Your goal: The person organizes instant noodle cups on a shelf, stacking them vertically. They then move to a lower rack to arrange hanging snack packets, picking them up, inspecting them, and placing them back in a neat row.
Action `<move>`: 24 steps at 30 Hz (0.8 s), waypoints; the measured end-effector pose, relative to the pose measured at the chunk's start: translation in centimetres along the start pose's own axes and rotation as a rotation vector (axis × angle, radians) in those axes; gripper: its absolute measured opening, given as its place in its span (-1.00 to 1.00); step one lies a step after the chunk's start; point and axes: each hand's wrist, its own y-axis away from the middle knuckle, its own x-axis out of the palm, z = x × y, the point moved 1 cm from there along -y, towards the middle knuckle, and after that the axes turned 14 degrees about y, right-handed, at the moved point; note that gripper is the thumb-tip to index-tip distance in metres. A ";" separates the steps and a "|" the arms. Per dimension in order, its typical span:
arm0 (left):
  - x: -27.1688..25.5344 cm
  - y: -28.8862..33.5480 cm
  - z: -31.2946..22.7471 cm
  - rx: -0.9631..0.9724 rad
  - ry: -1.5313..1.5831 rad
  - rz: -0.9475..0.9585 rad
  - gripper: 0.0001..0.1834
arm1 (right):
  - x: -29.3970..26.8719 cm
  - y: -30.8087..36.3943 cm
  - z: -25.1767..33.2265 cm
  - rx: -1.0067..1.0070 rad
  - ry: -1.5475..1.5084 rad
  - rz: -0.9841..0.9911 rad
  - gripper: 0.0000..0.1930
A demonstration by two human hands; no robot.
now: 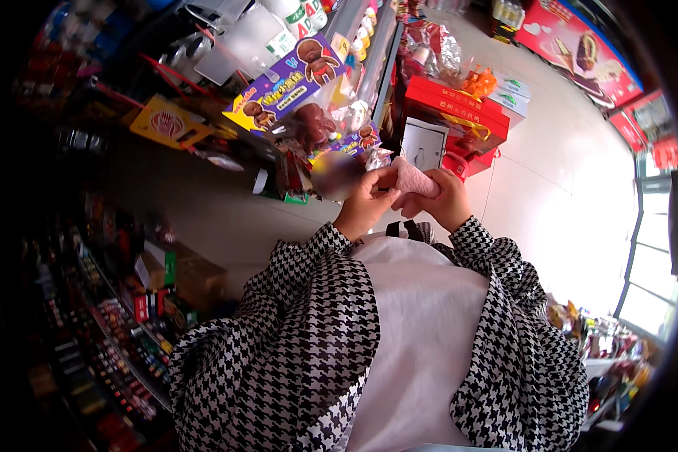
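A small pink cloth [414, 179], bunched and folded, is stretched between my two hands in front of my chest. My left hand [365, 205] pinches its left edge with thumb and fingers. On the other side my right hand [448, 200] is closed round the rolled right part of it. Just beyond the cloth stands a white box or sheet with a dark line drawing [423, 143]. Left of my left hand are toy packages with a purple and yellow display card [286, 87] and a brown doll figure [314, 126].
Red gift boxes [456, 113] are stacked beyond my right hand, with an orange bag [478, 81] on top. Shelves of small goods [113, 324] line the left. A cardboard box [196, 275] stands on the floor. A chest with a red printed panel [580, 49] is far right.
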 end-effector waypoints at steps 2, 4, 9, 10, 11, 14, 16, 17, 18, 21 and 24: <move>0.4 1.9 0.1 0.189 -0.090 -0.084 -0.32 | -0.7 0.4 1.4 -0.100 0.029 0.000 -0.68; 0.2 0.9 -0.8 0.340 -0.326 -0.081 -0.17 | -1.7 -1.3 1.6 -0.239 0.067 0.007 -0.70; 1.1 3.9 1.4 0.228 -0.161 -0.118 -0.53 | -1.1 -0.3 1.6 -0.085 -0.161 0.273 -0.63; 1.5 3.9 1.7 0.159 -0.011 -0.147 -0.60 | -1.0 -0.4 1.4 0.047 -0.247 0.356 -0.62; 1.9 4.0 1.7 0.200 -0.067 -0.202 -0.70 | -0.3 -0.5 0.4 0.101 -0.312 0.409 -0.49; 1.9 4.8 2.6 0.066 -0.022 -0.371 -0.68 | 2.3 0.5 -1.1 0.195 -0.962 0.465 -0.32; 2.0 4.8 3.6 0.075 0.151 -0.468 -0.71 | 3.1 1.2 0.0 0.195 -1.160 0.621 -0.25; 1.9 4.7 3.6 0.072 0.206 -0.505 -0.72 | 3.3 1.5 0.5 0.195 -1.142 0.639 -0.31; 1.8 4.5 3.7 0.068 0.263 -0.539 -0.73 | 3.7 1.4 0.7 0.195 -1.123 0.656 -0.37; 2.7 4.9 5.0 0.039 0.250 -0.477 -0.73 | 4.7 2.0 -0.4 0.299 -1.033 0.574 -0.53; 1.9 5.1 5.0 -0.030 0.147 -0.519 -0.73 | 4.3 1.3 -1.8 0.263 -0.871 0.491 -0.64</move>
